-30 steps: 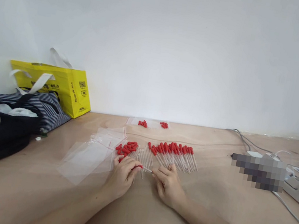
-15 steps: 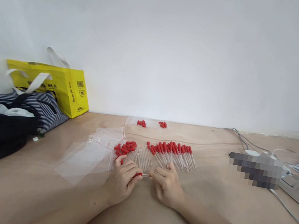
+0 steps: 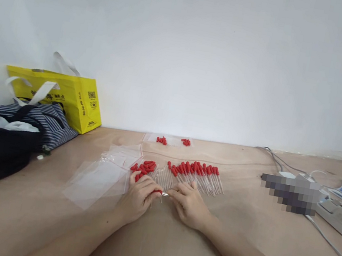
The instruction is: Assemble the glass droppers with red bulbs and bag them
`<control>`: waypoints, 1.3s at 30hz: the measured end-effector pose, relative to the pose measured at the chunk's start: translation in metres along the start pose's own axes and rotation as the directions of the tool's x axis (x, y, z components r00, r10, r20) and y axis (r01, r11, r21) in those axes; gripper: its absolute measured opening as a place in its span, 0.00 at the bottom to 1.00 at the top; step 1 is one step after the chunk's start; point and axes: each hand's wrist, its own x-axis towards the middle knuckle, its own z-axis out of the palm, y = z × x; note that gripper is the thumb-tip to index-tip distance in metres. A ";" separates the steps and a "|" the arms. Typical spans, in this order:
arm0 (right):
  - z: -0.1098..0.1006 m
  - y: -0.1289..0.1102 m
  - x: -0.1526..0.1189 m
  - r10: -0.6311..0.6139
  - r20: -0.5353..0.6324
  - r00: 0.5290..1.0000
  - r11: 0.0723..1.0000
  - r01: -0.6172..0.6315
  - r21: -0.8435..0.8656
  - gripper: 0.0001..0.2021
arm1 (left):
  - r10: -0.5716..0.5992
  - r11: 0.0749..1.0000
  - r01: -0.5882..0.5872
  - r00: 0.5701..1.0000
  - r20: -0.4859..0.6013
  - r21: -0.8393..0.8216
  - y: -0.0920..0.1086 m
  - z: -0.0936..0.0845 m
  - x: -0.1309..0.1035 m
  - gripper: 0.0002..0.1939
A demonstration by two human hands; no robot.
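Okay so the clear tube sits crossways between the hands, long axis left-right; left hand's pinching the red bulb end, right hand the other, neither much nearer; bare tubes crowd the counter just beyond, loose bulbs past the left, capped ones past the right

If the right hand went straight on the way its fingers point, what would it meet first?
Beyond the tube it holds, probably the red bulb in the left hand; bare tubes lie close, so depth leaves doubt.
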 end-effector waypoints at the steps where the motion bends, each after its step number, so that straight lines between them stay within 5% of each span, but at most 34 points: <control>1: 0.000 0.002 0.000 0.030 -0.003 1.000 0.999 -0.030 -0.023 0.11 | -0.026 1.000 0.027 0.999 -0.019 0.016 -0.003 -0.001 0.001 0.09; 4: 0.002 0.011 0.001 0.222 -0.052 0.974 0.972 -0.226 -0.067 0.11 | -0.159 0.983 0.167 0.982 -0.105 0.074 -0.016 -0.005 0.002 0.14; 8: 0.008 0.019 0.008 0.496 -0.121 0.860 0.855 -0.508 -0.104 0.10 | -0.349 0.917 0.380 0.912 -0.217 0.120 -0.032 -0.009 0.002 0.12; 18: 0.028 0.021 0.038 0.640 -0.166 0.750 0.721 -0.661 -0.208 0.08 | -0.404 0.880 0.439 0.893 -0.199 0.183 -0.036 -0.007 -0.002 0.06; 22: 0.026 0.016 0.042 0.578 -0.229 0.783 0.766 -0.618 -0.178 0.09 | -0.391 0.885 0.424 0.901 -0.188 0.192 -0.036 -0.006 -0.002 0.04; 28: 0.019 -0.019 0.047 0.512 -0.055 0.857 0.851 -0.515 -0.104 0.12 | -0.399 0.872 0.437 0.895 -0.198 0.221 -0.036 -0.005 -0.001 0.03; 34: 0.017 -0.039 0.052 0.570 0.131 0.811 0.818 -0.547 -0.176 0.13 | -0.441 0.846 0.472 0.881 -0.172 0.248 -0.033 -0.009 0.000 0.04; 39: 0.015 -0.039 0.053 0.578 0.174 0.797 0.811 -0.536 -0.236 0.12 | -0.474 0.821 0.503 0.864 -0.168 0.271 -0.034 -0.011 0.001 0.06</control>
